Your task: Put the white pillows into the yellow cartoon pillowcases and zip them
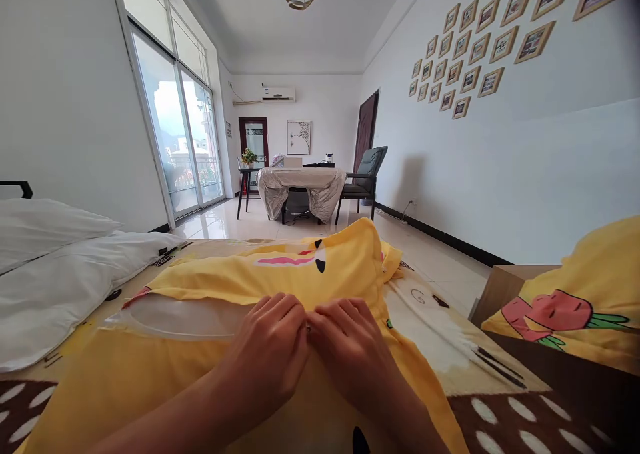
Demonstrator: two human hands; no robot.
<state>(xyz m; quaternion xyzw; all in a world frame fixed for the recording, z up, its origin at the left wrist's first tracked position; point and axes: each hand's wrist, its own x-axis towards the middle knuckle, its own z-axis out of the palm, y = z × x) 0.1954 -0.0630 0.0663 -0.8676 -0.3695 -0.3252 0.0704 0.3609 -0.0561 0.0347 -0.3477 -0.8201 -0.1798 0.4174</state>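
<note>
A yellow fabric cover (200, 277) with a cartoon print lies across the bed in front of me. Through a long opening on its left side, something white inside (185, 315) shows. My left hand (273, 344) and my right hand (347, 337) meet at the middle of the cover, fingers closed and nearly touching. Both pinch the edges of the yellow fabric where the opening ends at the right. A tiny dark spot shows between the fingertips, too small to make out.
White pillows (95, 274) lie at the left. At the right, another yellow cloth with carrot prints (600, 294) rests on a brown box-like piece (520, 274). Farther off stand a covered table (303, 177) and a dark chair (367, 174). A patterned sheet (440, 334) lies under the cover.
</note>
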